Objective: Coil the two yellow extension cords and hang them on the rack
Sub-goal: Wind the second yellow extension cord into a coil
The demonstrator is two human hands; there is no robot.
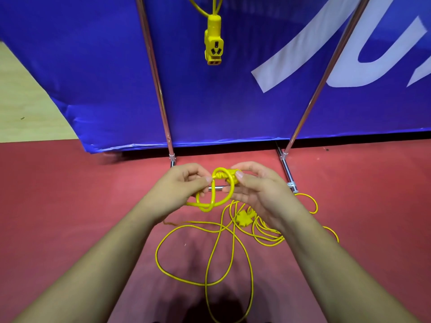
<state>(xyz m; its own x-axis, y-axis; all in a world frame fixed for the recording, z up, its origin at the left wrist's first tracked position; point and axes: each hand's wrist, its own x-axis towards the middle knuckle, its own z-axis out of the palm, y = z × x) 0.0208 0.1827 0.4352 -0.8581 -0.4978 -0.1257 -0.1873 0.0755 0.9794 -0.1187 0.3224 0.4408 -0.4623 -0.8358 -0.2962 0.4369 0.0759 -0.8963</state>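
Beyond the grip stand the big blue fabric banner (93, 66) and the chrome tube rack (161, 94), with one socket-ended yellow extension cord (213, 40) already hanging above the hands. Below the grip, the second yellow extension cord (268, 240) sprawls loose on the red floor (70, 194). The left hand (179, 185) pinches the cord, and the right hand (258, 190) curls round its yellow plug end (233, 177), a tight first loop (231, 194) between them. Best bet here: widen that loop, feed slack evenly and untwist every turn.
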